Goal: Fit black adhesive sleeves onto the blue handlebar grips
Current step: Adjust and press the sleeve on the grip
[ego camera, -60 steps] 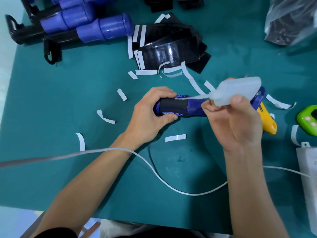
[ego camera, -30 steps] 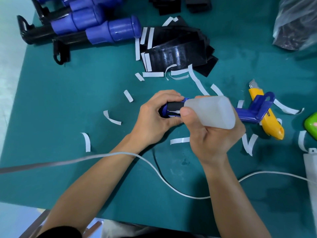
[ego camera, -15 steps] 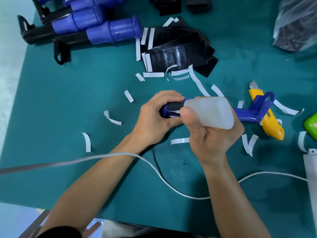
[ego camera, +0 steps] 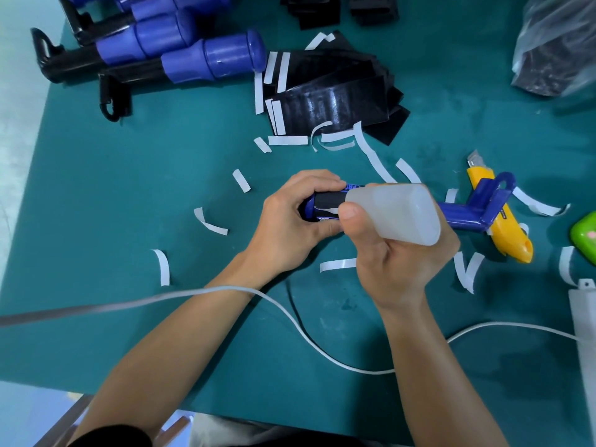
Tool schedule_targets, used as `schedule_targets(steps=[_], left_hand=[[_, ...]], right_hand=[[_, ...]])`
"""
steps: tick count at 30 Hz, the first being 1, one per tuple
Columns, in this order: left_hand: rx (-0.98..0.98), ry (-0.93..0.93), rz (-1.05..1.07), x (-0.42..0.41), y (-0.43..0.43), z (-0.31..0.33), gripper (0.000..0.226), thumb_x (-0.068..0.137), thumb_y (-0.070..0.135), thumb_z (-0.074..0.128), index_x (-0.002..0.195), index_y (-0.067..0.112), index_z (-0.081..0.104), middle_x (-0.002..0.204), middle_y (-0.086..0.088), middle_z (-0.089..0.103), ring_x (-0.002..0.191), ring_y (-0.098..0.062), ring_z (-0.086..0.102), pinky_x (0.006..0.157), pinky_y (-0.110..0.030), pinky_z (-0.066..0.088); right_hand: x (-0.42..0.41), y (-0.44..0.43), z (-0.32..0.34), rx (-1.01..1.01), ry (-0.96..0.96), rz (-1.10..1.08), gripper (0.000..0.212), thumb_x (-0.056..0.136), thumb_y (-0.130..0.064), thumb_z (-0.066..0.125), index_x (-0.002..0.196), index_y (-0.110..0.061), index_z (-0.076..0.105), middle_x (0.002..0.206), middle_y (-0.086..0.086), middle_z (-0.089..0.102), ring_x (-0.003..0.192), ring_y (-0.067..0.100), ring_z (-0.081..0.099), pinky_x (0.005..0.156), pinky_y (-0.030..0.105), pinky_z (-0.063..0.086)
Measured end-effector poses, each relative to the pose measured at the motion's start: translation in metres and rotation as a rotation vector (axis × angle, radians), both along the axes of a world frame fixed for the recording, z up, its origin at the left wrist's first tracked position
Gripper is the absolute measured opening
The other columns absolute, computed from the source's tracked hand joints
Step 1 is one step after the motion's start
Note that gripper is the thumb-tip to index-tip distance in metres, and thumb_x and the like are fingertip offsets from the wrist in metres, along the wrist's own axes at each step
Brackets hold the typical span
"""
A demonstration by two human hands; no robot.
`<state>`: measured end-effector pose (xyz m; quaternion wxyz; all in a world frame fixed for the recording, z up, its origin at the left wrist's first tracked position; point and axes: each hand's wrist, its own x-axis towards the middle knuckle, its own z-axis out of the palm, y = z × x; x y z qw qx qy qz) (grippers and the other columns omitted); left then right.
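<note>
Teal tabletop fills the head view, littered with white backing strips. The blue handlebar grip lies with its long axis left to right. The left hand has its fingers curled round the end that wears a black sleeve. The bracket end rests over a yellow knife. The right hand is clamped on a translucent squeeze bottle, which lies along the grip with its narrow end pointing left, just beside the sleeve. The grip carries white lettering, too small to read. No brand shows elsewhere.
</note>
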<state>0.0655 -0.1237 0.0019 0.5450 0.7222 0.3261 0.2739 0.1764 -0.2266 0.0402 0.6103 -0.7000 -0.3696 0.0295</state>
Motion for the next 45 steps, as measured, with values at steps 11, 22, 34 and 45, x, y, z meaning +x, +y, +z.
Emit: schedule_targets(steps=[11, 22, 34, 45], left_hand=[[0.006, 0.031, 0.012, 0.001, -0.001, 0.002, 0.041, 0.077, 0.004, 0.090, 0.115, 0.007, 0.076, 0.122, -0.004, 0.069, 0.118, -0.020, 0.065, 0.101, -0.027, 0.050], [0.014, 0.041, 0.015, 0.000, -0.001, 0.003, 0.043, 0.076, 0.003, 0.092, 0.115, 0.006, 0.076, 0.122, -0.003, 0.069, 0.119, -0.020, 0.065, 0.102, -0.029, 0.051], [0.010, 0.029, 0.015, 0.001, -0.001, 0.003, 0.044, 0.075, 0.002, 0.092, 0.114, 0.011, 0.075, 0.122, -0.005, 0.069, 0.118, -0.015, 0.065, 0.101, -0.022, 0.049], [0.039, -0.006, 0.002, 0.001, 0.001, -0.001, 0.053, 0.072, 0.000, 0.094, 0.115, 0.022, 0.071, 0.122, -0.004, 0.070, 0.119, -0.016, 0.065, 0.101, -0.024, 0.049]], right_hand=[[0.003, -0.001, -0.002, 0.000, 0.003, 0.022, 0.032, 0.086, -0.031, 0.079, 0.083, 0.000, 0.071, 0.075, -0.023, 0.056, 0.075, -0.008, 0.058, 0.072, 0.005, 0.043], [0.005, -0.001, -0.002, -0.023, 0.035, 0.015, 0.038, 0.086, -0.035, 0.079, 0.082, 0.002, 0.071, 0.082, -0.007, 0.063, 0.074, -0.006, 0.058, 0.071, 0.005, 0.043], [0.008, -0.005, 0.003, 0.008, 0.056, 0.016, 0.043, 0.092, -0.043, 0.076, 0.085, 0.000, 0.072, 0.073, -0.013, 0.062, 0.073, -0.006, 0.056, 0.071, 0.004, 0.043], [0.014, -0.007, 0.002, -0.008, 0.014, 0.036, 0.035, 0.087, -0.032, 0.079, 0.081, 0.001, 0.073, 0.072, -0.027, 0.054, 0.074, -0.015, 0.054, 0.071, 0.003, 0.041]])
